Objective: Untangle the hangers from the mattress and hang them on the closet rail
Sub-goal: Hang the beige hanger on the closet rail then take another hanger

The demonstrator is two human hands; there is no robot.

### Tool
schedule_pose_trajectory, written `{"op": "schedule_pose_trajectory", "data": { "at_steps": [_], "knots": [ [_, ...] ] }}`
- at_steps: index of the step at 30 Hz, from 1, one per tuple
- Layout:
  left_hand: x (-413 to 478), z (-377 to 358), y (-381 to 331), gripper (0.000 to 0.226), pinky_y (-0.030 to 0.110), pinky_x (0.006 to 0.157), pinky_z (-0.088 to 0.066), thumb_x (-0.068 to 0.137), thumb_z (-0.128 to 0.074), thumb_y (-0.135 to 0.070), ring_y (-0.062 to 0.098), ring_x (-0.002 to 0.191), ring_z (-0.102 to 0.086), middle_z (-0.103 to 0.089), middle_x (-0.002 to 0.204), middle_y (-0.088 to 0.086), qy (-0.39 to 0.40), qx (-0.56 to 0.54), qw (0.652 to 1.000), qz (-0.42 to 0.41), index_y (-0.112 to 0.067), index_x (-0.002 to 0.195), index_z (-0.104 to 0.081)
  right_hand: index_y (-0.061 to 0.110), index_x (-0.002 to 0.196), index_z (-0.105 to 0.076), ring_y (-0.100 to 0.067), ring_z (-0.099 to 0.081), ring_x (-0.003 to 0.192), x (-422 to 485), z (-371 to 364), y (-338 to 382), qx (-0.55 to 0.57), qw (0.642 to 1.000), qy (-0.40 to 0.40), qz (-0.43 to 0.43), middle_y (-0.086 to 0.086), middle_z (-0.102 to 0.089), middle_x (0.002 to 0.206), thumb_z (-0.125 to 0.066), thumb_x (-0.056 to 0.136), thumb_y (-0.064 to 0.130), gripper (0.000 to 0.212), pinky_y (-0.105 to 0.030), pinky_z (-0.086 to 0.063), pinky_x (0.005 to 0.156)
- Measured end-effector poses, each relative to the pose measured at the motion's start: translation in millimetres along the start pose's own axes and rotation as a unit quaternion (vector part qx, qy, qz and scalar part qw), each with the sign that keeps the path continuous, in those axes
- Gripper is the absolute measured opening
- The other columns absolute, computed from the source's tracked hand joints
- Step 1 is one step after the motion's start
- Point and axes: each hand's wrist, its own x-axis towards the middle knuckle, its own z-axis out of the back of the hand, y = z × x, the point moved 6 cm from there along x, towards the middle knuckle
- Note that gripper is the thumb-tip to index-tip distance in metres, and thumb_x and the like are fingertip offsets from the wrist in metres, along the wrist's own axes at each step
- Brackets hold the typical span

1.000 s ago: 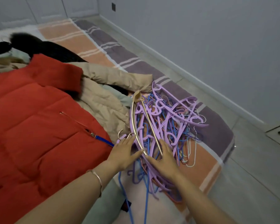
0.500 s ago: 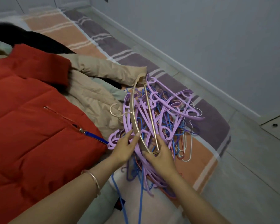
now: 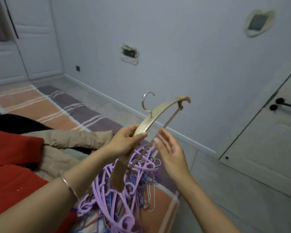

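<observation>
Above hanger tangle (image 3: 118,199) on mattress (image 3: 160,219): gold hanger (image 3: 160,111) held up, tilted. L hand (image 3: 124,143) wrapped round ribbed shoulder (image 3: 141,130); R hand (image 3: 170,151) flat-open, empty, fingertips (image 3: 156,140) by lower bar (image 3: 171,117). Prob. rigid, light, slick; grip shoulder, keep hook (image 3: 147,101) free for rail.

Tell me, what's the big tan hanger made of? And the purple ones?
The tan hanger could be wood or matte plastic: it is pale and dull, with fine ridges near the left hand. I can't tell which. Its hook looks like shiny metal, thin and silvery. The purple hangers look like plastic, with even colour and smooth curly shapes.
</observation>
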Motion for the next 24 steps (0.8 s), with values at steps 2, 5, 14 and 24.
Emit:
{"op": "schedule_pose_trajectory", "data": {
  "at_steps": [2, 5, 14, 24],
  "knots": [
    [3.6, -23.2, -60.2, 0.026, 0.011, 0.055, -0.042, 0.09, -0.057, -0.017, 0.001, 0.06, -0.049, -0.054, 0.074, -0.004, 0.053, 0.054, 0.996, -0.048, -0.012, 0.116, -0.056, 0.019, 0.133, -0.046, 0.001, -0.05, 0.116, 1.9, 34.5, 53.9, 0.017, 1.0, -0.017, 0.019, 0.011, -0.052, 0.126, -0.054, 0.091, 0.024, 0.043, 0.001, -0.04, 0.084],
    [5.6, -60.0, -150.4, 0.031, 0.017, 0.065, -0.044, 0.088, -0.059, -0.03, 0.007, 0.072, -0.05, -0.055, 0.081, -0.005, 0.14, 0.114, 0.978, -0.105, -0.014, 0.114, -0.056, 0.024, 0.115, -0.057, -0.004, -0.055, 0.115, -4.4, 87.7, 124.7, 0.058, 0.997, -0.031, 0.038, 0.011, -0.062, 0.118, -0.05, 0.093, 0.026, 0.023, -0.014, -0.043, 0.097],
    [-54.8, -188.4, -376.3, 0.028, 0.018, 0.067, -0.046, 0.094, -0.045, -0.031, 0.002, 0.073, -0.053, -0.066, 0.099, -0.007, 0.33, 0.205, 0.888, -0.245, -0.014, 0.113, -0.059, 0.006, 0.112, -0.056, -0.017, -0.057, 0.119, -102.7, 244.8, 290.7, 0.205, 0.968, -0.085, 0.117, -0.006, -0.066, 0.118, -0.057, 0.081, 0.023, 0.035, -0.03, -0.039, 0.107],
    [-149.7, -369.0, -519.7, 0.037, 0.029, 0.085, -0.052, 0.076, -0.066, -0.04, 0.017, 0.094, -0.066, -0.07, 0.101, 0.006, 0.413, 0.135, 0.812, -0.389, -0.022, 0.107, -0.062, 0.01, 0.096, -0.058, -0.015, -0.063, 0.111, -323.4, 420.8, 406.6, 0.102, 0.89, -0.337, 0.291, -0.01, -0.07, 0.11, -0.067, 0.068, 0.026, 0.034, -0.022, -0.046, 0.098]
  ]
}}
